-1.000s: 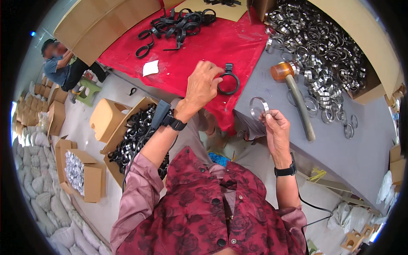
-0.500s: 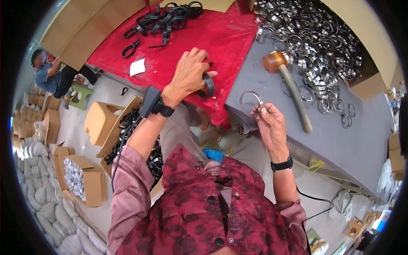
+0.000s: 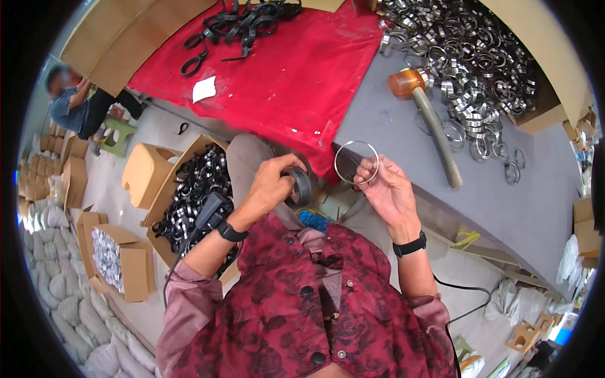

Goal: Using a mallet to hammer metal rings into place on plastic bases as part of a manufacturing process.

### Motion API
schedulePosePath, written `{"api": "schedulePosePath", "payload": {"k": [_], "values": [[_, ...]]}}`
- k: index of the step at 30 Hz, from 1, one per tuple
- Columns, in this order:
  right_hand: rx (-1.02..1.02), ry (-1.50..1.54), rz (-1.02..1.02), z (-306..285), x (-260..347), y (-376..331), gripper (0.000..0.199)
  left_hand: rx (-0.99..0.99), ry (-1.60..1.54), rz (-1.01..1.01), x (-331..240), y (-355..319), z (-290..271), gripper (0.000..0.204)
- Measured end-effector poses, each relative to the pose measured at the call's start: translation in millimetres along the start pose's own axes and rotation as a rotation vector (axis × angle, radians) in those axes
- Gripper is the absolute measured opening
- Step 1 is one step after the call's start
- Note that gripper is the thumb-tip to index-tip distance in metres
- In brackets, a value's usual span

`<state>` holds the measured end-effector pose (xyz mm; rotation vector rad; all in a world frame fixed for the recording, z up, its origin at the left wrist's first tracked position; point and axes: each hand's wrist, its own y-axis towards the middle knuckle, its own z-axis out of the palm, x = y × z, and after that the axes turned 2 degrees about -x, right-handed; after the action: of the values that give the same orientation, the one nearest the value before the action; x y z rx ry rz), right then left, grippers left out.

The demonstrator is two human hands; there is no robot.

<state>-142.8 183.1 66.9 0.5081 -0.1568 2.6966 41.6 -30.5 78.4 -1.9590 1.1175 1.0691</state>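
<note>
My left hand (image 3: 272,184) is closed round a black ring (image 3: 300,186), held in front of my body just short of the red cloth. Its round opening faces toward the right. Close by on the right, my right hand (image 3: 389,186) pinches a thin shiny metal ring (image 3: 357,143) at its lower right side. The two rings are apart, with a small gap between them. Several black rings with tabs (image 3: 242,28) lie heaped at the far side of the red cloth (image 3: 283,75).
A mallet (image 3: 435,129) with an amber head lies on the grey tabletop (image 3: 504,201), beside a big pile of metal rings (image 3: 476,75). An open carton of black rings (image 3: 198,189) stands on the floor at left. A seated person (image 3: 75,104) works at far left.
My left hand has come back from above the red cloth toward my body, bringing the black ring near the metal one. The metal ring has turned to show its full circle.
</note>
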Motion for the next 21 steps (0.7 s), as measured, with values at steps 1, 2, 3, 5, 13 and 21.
{"api": "schedulePosePath", "payload": {"k": [1, 2, 3, 5, 13, 21], "values": [[-0.003, 0.007, 0.012, -1.0, -3.8, -1.5, 0.013, -0.004, 0.000, -0.014, 2.8, -5.1, 4.2, 0.019], [-0.041, -0.017, 0.064, -2.4, -7.6, -3.2, 0.013, 0.060, -0.336, -0.096, 3.8, -9.2, 10.3, 0.023], [-0.080, -0.040, 0.115, -3.1, -12.3, -4.9, 0.013, 0.122, -0.672, -0.177, 4.2, -12.8, 16.1, 0.029], [-0.116, -0.062, 0.132, -0.9, -20.4, -7.2, 0.013, 0.128, -0.819, -0.137, 2.7, -16.8, 20.0, 0.036], [-0.163, -0.754, 0.024, 50.1, -39.8, -10.1, 0.022, 0.075, -0.774, -0.105, 13.9, -29.5, 23.5, 0.028], [-0.149, -0.742, -0.013, 53.3, -50.6, -8.9, 0.020, 0.007, -0.928, -0.068, 16.1, -35.0, 35.4, 0.023]]}}
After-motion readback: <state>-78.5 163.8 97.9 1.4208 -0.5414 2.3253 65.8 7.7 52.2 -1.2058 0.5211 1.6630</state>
